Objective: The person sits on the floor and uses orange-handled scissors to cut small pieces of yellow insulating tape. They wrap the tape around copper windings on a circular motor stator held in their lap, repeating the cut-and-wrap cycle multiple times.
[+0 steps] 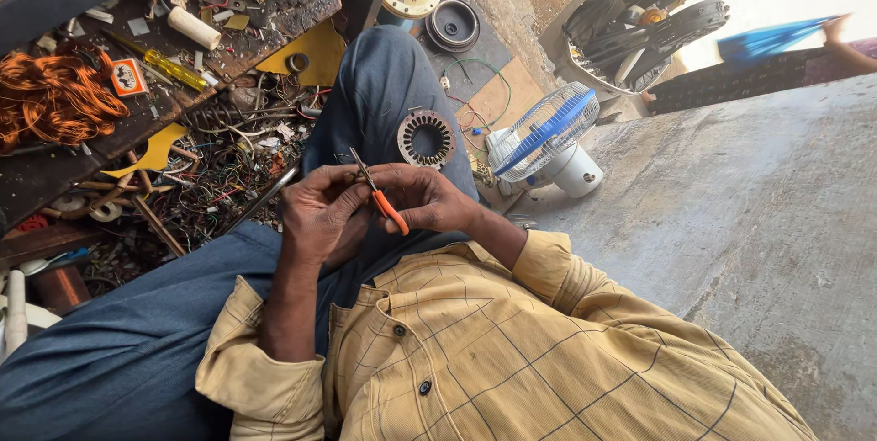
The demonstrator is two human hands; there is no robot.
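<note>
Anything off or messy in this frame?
Yes. A tangle of wires and scraps is strewn by the knee, and loose copper wire is bunched on the scorched-looking bench. Both hands, left and right, hold orange-handled pliers normally.

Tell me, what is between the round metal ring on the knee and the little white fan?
In the head view, loose coloured wires lie on the floor between the metal ring and the fan.

Both hands meet over the lap, the pliers (379,196) between them. The stator ring (426,138) rests on the knee just beyond; the fan (545,133) stands right of it, the wire coil (53,98) far left.
</note>
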